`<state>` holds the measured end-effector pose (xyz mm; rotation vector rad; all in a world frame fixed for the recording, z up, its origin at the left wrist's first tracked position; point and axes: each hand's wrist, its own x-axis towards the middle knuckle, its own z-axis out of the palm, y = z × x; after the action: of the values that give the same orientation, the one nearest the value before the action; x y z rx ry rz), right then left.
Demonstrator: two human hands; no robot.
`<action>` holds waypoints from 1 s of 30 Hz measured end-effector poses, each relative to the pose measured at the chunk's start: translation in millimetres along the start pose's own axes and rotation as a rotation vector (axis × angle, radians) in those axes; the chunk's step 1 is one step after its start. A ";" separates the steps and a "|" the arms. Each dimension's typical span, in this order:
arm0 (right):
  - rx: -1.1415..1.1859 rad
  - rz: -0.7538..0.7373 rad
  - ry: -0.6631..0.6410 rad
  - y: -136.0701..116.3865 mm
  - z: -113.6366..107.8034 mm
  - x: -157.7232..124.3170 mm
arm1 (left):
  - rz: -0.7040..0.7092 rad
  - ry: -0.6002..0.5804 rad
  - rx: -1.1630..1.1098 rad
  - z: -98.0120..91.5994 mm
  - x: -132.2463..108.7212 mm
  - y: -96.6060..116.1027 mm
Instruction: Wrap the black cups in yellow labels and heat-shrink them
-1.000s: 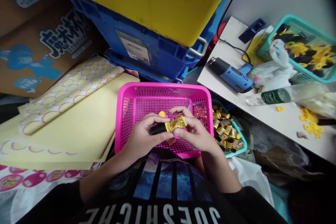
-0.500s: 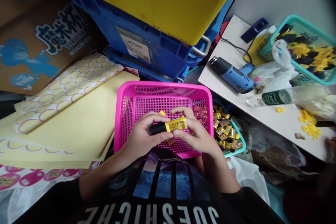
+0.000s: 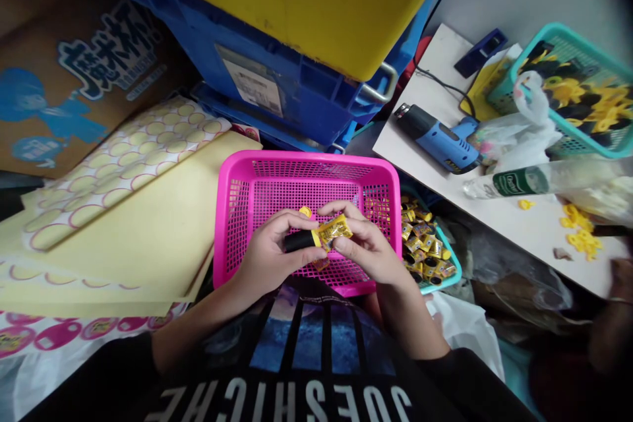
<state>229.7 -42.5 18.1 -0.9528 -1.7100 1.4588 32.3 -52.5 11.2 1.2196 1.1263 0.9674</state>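
Note:
Both hands meet over a pink mesh basket (image 3: 237, 204) on my lap. My left hand (image 3: 270, 258) is closed round the black end of a small black tube (image 3: 299, 241). My right hand (image 3: 368, 247) pinches the yellow printed wrapper (image 3: 335, 229) that sits on the tube's other end. A small yellow cap (image 3: 306, 211) lies in the basket just behind the fingers, and another yellow piece (image 3: 321, 264) shows under the hands.
A teal basket (image 3: 452, 277) of several wrapped yellow-black pieces sits right of the pink one. Sticker sheets (image 3: 123, 165) lie left. Blue crates (image 3: 277, 72) under a yellow lid stand behind. The white table (image 3: 499, 217) at right holds a blue heat gun (image 3: 440, 140), a bottle and another teal basket (image 3: 573, 89).
My hands stay in place on the tube; the wrapper end has tilted slightly. The view has shifted a little.

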 end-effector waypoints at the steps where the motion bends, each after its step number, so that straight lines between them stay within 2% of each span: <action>1: 0.013 0.000 0.000 0.6 0.6 0.0 | 0.000 -0.004 0.005 -0.4 0.4 -0.1; 4: -0.013 -0.014 0.005 0.9 1.7 0.4 | 0.004 -0.003 -0.025 -1.1 1.5 0.0; 8: -0.252 -0.057 0.022 -2.9 0.8 1.1 | -0.041 0.010 -0.115 -0.6 2.2 1.0; 13: -0.400 -0.125 -0.006 -5.3 -1.6 2.4 | -0.190 -0.010 -0.226 1.0 3.1 1.4; 17: -0.498 -0.157 -0.017 -5.5 -5.8 5.9 | -0.320 0.003 -0.414 4.0 3.7 -1.9; 21: -0.510 -0.127 -0.116 -7.2 -12.9 11.1 | -0.525 -0.013 -0.674 8.0 3.9 -5.0; 24: -0.498 -0.111 -0.190 -7.3 -16.9 14.3 | -0.627 -0.049 -0.785 9.3 4.7 -8.1; 30: -0.612 -0.174 -0.190 -0.6 -20.8 19.2 | -0.617 -0.078 -0.912 11.5 11.3 -21.7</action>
<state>238.1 -15.8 22.3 -0.9523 -2.3861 0.9447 45.2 -46.4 -11.7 0.1460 0.7608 0.7840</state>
